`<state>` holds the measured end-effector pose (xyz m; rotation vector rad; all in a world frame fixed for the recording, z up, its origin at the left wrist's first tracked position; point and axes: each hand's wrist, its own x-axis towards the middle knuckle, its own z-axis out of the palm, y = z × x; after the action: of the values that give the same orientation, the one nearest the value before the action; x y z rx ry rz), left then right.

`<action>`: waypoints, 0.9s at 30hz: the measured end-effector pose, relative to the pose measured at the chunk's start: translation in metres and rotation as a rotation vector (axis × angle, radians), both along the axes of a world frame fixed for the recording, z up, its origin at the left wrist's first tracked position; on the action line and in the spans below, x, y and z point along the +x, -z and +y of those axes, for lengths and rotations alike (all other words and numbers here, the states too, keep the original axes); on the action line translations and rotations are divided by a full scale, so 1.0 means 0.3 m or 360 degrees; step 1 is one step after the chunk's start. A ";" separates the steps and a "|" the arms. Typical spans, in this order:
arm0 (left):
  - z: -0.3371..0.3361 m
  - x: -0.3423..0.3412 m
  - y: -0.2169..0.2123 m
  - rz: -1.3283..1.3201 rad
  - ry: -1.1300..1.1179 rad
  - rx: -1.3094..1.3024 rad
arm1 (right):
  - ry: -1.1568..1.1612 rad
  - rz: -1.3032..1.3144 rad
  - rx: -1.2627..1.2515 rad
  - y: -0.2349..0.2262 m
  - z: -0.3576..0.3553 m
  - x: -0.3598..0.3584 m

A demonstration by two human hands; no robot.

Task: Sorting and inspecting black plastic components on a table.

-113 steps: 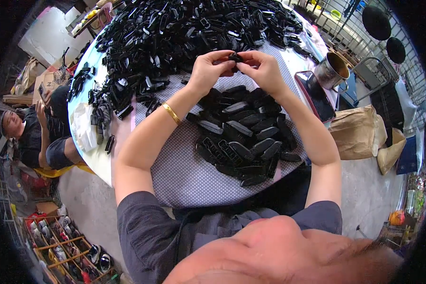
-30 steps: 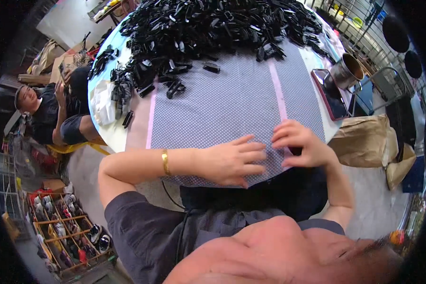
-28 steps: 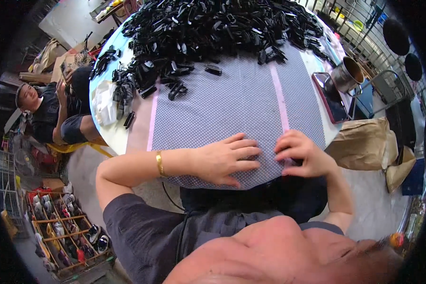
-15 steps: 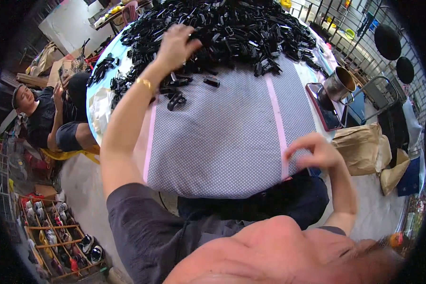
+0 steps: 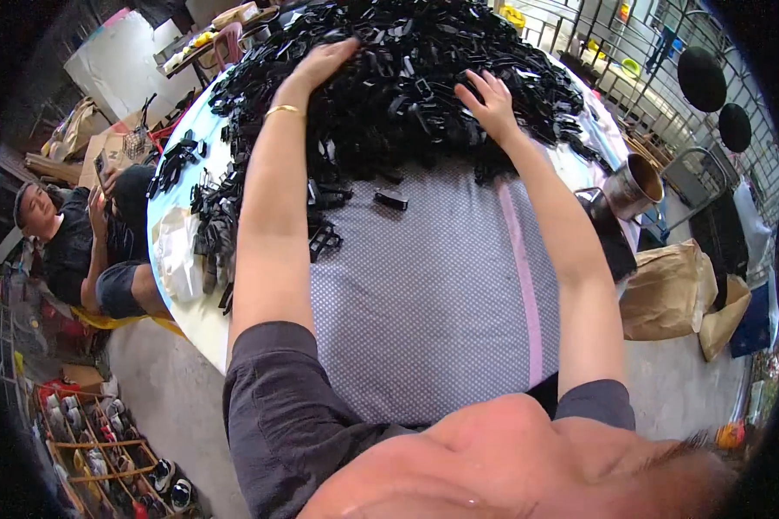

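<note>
Two hands lie flat on the heap of black plastic clips point(image 5: 407, 95) at the table's far edge: left hand point(image 5: 320, 65) spread, palm down; right hand point(image 5: 489, 104) spread, fingers splayed. Nothing is pinched. Dotted grey cloth point(image 5: 433, 294) near the front edge is bare; a few glossy, angular stray clips point(image 5: 391, 200) lie between.

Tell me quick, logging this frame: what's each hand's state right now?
Left hand: open, palm down on the heap of black plastic parts, holding nothing.
Right hand: open, fingers spread on the same heap, holding nothing.
</note>
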<state>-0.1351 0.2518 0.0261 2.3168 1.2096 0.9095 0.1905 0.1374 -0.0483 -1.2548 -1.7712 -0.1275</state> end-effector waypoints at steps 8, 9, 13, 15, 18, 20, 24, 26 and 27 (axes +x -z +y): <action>-0.158 0.336 0.053 0.0379 -0.0231 -0.0027 | -0.0003 0.0030 -0.0536 -0.058 -0.014 -0.074; -0.159 0.334 0.066 0.0367 -0.0242 0.0053 | -0.0056 0.0021 -0.0585 -0.053 -0.024 -0.056; -0.282 0.367 0.025 0.0547 -0.0114 -0.0200 | 0.0032 0.0031 -0.0418 -0.053 -0.184 -0.080; -0.280 0.355 0.079 0.0429 -0.0045 -0.0092 | -0.0103 0.0124 -0.0456 -0.051 -0.227 -0.070; -0.415 0.396 0.072 0.0450 -0.0052 -0.0222 | -0.0012 -0.0070 -0.0360 -0.048 -0.321 -0.040; -0.425 0.367 0.107 0.0387 0.0019 -0.0198 | -0.0105 -0.0081 -0.0348 -0.053 -0.378 -0.056; -0.512 0.358 0.151 0.0193 0.0071 0.0013 | -0.0219 0.0034 -0.0237 -0.022 -0.459 -0.046; -0.609 0.365 0.131 0.0210 0.0107 0.0171 | -0.0313 0.0143 -0.0270 -0.015 -0.497 -0.028; -0.658 0.370 0.120 0.0220 0.0139 0.0335 | -0.0308 0.0149 -0.0276 -0.020 -0.517 -0.020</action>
<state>-0.0241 0.0543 -0.0100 2.6152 1.1016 0.8970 0.1845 -0.0177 -0.0424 -1.1821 -1.8411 0.1961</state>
